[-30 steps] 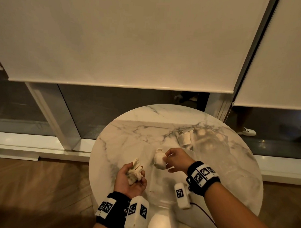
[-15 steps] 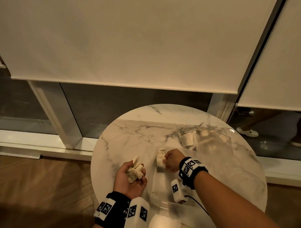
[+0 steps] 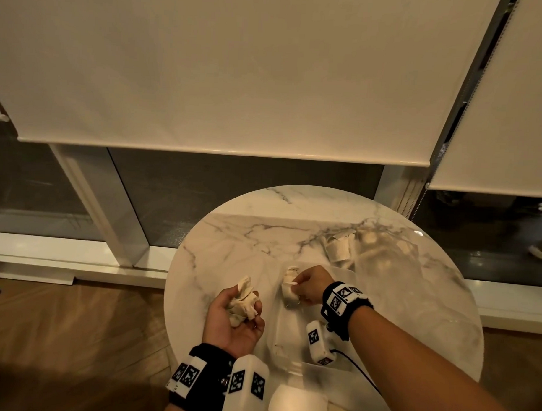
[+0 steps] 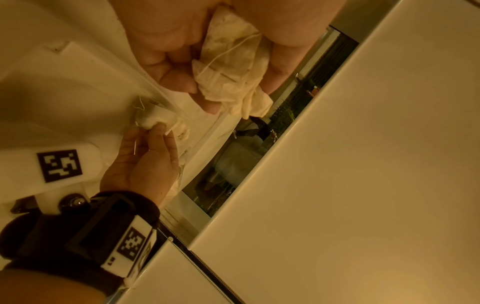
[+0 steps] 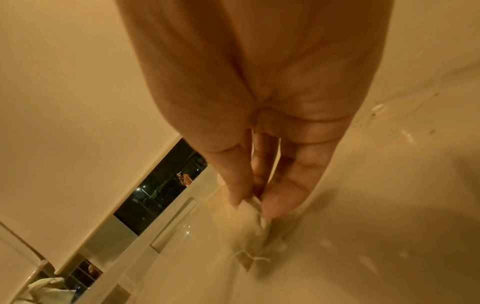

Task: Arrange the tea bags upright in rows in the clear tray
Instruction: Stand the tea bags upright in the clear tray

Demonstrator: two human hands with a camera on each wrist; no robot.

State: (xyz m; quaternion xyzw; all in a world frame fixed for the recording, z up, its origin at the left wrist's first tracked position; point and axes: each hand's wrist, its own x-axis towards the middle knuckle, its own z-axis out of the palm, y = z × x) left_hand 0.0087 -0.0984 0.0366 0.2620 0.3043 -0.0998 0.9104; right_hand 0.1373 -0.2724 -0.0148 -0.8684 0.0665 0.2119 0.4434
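My left hand (image 3: 233, 316) is palm up at the table's near left, its fingers curled round a bunch of cream tea bags (image 3: 243, 299). The bunch of tea bags (image 4: 233, 67) fills that palm in the left wrist view. My right hand (image 3: 308, 285) pinches one tea bag (image 3: 290, 286) by its top, upright, in the far left corner of the clear tray (image 3: 292, 353). In the right wrist view the thumb and fingers pinch this tea bag (image 5: 253, 220) against the tray floor.
More tea bags (image 3: 339, 247) lie at the back of the round marble table (image 3: 231, 244), beside a crumpled clear plastic bag (image 3: 384, 255). White blinds and a dark window stand behind. A wooden floor lies to the left.
My right hand has moved left and down with its tea bag into the tray's far left corner. The left hand has stayed put with its bunch.
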